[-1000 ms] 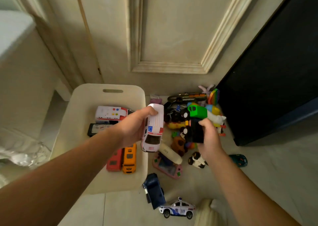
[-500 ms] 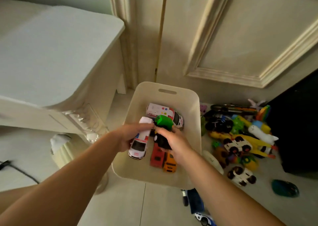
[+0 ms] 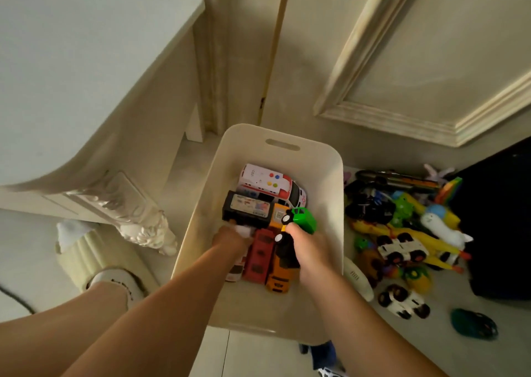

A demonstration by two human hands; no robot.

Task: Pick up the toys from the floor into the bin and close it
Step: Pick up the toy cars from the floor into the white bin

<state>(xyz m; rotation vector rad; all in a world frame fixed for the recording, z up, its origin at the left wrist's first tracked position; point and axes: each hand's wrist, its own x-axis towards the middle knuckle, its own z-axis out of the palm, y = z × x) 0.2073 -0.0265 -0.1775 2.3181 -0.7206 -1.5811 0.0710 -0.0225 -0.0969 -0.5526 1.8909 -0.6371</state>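
No word, number or brand can be read anywhere. Inside the bin (image 3: 330, 175), the black cartridge-like toy (image 3: 248, 210) carries a pale printed label whose lettering is too blurred to make out, and the orange toy (image 3: 278, 215) just right of it bears a small square code-like sticker, also illegible. The white ambulance (image 3: 270, 185) at the bin's far end shows only coloured dots and red markings, no legible characters.

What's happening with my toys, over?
Both hands in bin. Right hand grips green truck; left hand lowers white ambulance. Floor toy pile remains.
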